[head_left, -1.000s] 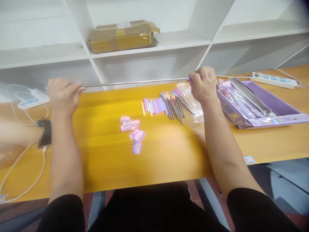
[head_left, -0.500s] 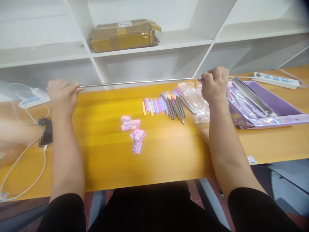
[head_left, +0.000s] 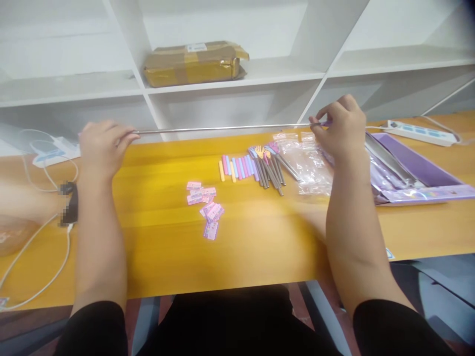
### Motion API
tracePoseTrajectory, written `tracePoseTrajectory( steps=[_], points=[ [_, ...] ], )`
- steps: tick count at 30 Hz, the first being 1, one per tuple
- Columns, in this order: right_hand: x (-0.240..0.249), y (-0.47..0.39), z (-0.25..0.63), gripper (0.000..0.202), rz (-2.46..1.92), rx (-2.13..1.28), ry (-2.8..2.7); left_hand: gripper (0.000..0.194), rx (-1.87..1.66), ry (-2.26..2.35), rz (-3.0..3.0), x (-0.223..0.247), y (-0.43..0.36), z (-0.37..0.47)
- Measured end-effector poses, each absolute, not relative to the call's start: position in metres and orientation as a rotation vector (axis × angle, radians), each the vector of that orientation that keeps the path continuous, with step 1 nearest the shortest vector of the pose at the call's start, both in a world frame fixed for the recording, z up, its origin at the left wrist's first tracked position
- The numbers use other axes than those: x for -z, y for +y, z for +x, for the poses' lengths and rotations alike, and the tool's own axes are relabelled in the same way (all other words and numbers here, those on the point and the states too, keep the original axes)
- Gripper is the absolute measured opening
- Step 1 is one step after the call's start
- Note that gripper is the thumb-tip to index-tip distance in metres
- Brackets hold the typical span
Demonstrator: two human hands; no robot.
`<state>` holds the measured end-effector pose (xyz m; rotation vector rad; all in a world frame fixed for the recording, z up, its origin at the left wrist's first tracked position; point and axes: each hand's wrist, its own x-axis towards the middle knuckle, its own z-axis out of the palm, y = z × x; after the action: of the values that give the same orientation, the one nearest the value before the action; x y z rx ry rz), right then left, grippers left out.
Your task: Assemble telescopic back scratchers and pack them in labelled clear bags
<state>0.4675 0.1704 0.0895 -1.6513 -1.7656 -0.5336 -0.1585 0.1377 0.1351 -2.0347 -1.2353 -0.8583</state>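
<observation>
A thin metal telescopic back scratcher [head_left: 222, 128], drawn out long, stretches level between my two hands above the table's back part. My left hand [head_left: 103, 148] is closed around its left end. On the right, my right hand [head_left: 343, 126] pinches the other end, where a purple part shows between the fingers. Below the rod lie several short back scratchers [head_left: 272, 168] with coloured hand-shaped heads and metal shafts. Beside them is a row of pastel tubes [head_left: 239, 167]. Small pink and purple printed cards [head_left: 213, 212] lie loosely piled nearer the front.
Clear plastic bags [head_left: 311, 170] lie by the scratchers. An open purple box [head_left: 419, 158] holds more wrapped items at right. Power strips [head_left: 421, 132] sit at both sides, with white cables at left. A taped carton [head_left: 193, 64] stands on the white shelf behind.
My right hand has shifted rightward and its grip has loosened into a fingertip pinch. My left hand has moved slightly right, its fingers straighter along the rod. The view has tilted up slightly.
</observation>
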Motion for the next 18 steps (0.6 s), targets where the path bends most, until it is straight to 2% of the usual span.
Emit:
tracePoseTrajectory(
  steps=[7, 11, 18],
  points=[
    [-0.095, 0.167, 0.465, 0.031, -1.62, 0.486, -1.653, 0.036, 0.922, -1.238, -2.049, -0.144, 0.13, -0.167],
    [-0.101, 0.164, 0.459, 0.032, -1.599, 0.435, -1.629, 0.024, 0.92, -1.359, -1.981, -0.146, 0.125, -0.16],
    [-0.104, 0.163, 0.457, 0.034, -1.661, 0.458, -1.602, 0.033, 0.839, -1.676, -1.726, -0.153, 0.119, -0.144]
  ],
)
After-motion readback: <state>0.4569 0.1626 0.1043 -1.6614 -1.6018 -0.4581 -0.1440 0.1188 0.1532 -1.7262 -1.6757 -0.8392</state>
